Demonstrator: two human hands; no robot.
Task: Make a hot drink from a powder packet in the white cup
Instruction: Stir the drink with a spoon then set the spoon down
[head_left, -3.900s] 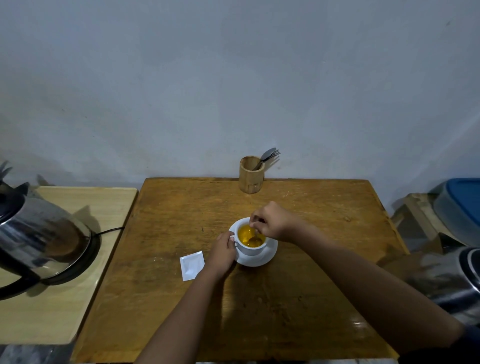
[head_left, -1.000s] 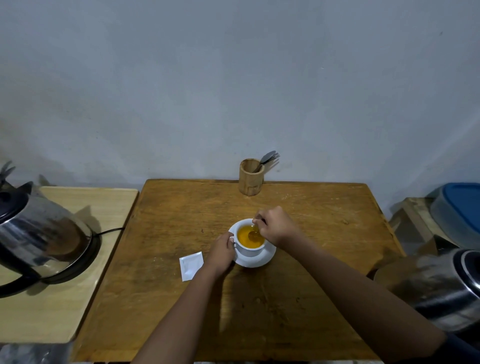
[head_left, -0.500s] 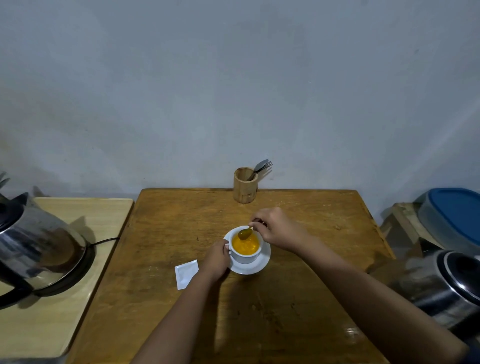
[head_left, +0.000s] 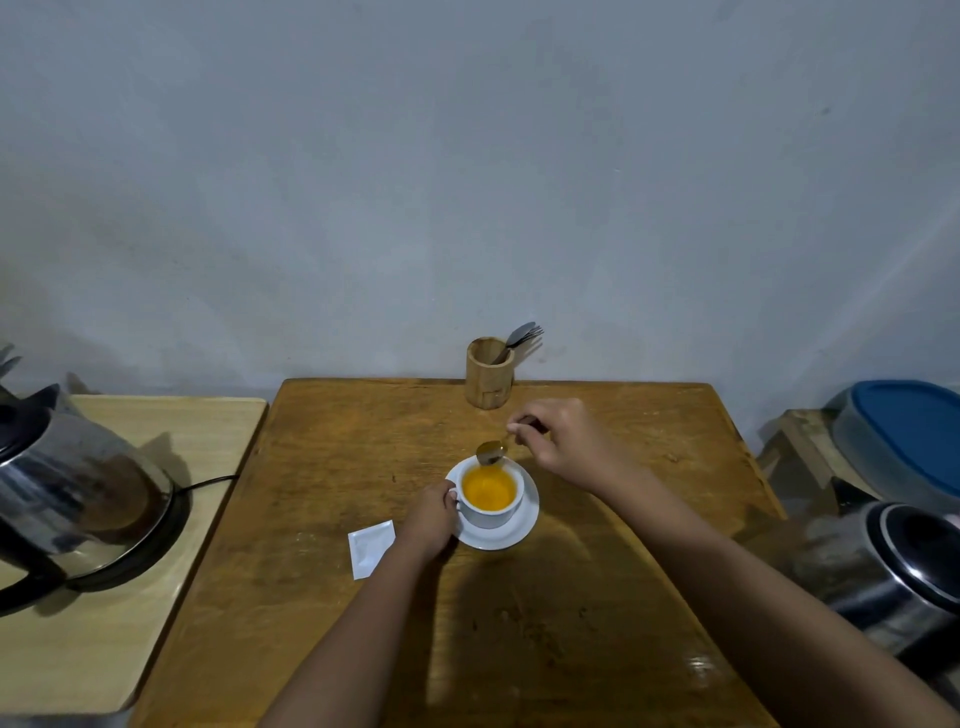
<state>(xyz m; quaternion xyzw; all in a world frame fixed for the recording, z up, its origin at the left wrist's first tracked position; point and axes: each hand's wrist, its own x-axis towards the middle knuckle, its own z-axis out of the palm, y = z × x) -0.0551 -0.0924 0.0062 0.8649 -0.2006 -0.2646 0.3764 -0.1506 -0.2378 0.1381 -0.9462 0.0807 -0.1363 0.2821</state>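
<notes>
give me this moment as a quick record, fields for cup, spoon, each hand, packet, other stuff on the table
cup: white cup on saucer, holds orange drink
spoon: spoon bowl lifted over the cup's far rim
left hand: left hand at the cup's handle side
right hand: right hand pinching the spoon handle
packet: white packet flat on table, left of the saucer
other: wooden holder with cutlery at the far edge

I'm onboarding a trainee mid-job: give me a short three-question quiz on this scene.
1. True or false: the spoon sits submerged in the white cup.
2. Which hand steadies the cup? A) left hand B) right hand
3. Fill in: the white packet lies on the table to the ____ of the saucer.

Key: 1 false, it is raised at the far rim; 2 A; 3 left.
</notes>
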